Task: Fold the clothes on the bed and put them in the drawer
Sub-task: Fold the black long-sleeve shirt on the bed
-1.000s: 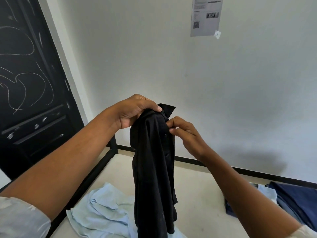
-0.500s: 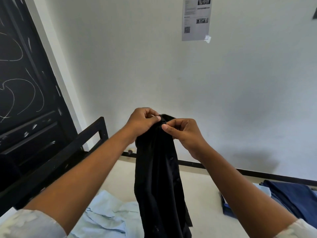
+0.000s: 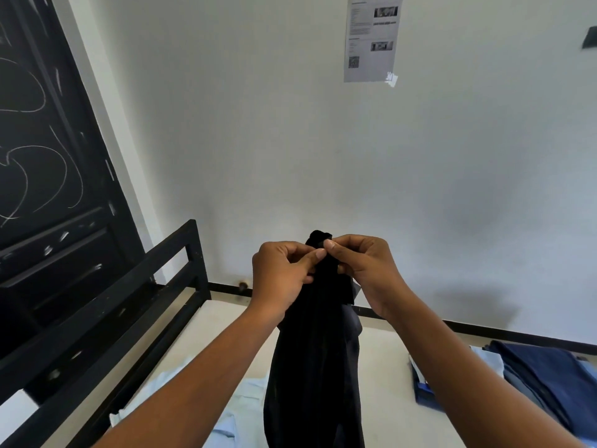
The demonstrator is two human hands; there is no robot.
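A black shirt (image 3: pixel 315 367) hangs bunched and vertical over the bed (image 3: pixel 384 367), held up by its top end. My left hand (image 3: pixel 282 273) pinches that top end from the left, thumb against curled fingers. My right hand (image 3: pixel 363 268) pinches the same end from the right, and the two thumbs nearly touch. The shirt's lower part runs out of the bottom of the view. A crumpled light blue garment (image 3: pixel 239 412) lies on the mattress below the shirt, partly hidden behind it. No drawer is in view.
A stack of dark blue and light blue clothes (image 3: pixel 533 373) sits on the bed at the right. The black bed frame (image 3: pixel 135 295) runs along the left. A black door with chalk marks (image 3: pixel 48 163) stands beyond it. A paper sheet (image 3: pixel 371 37) hangs on the white wall.
Both hands have lowered and come together at the shirt's top end. The view has tilted down and shifted, showing more of the bed frame.
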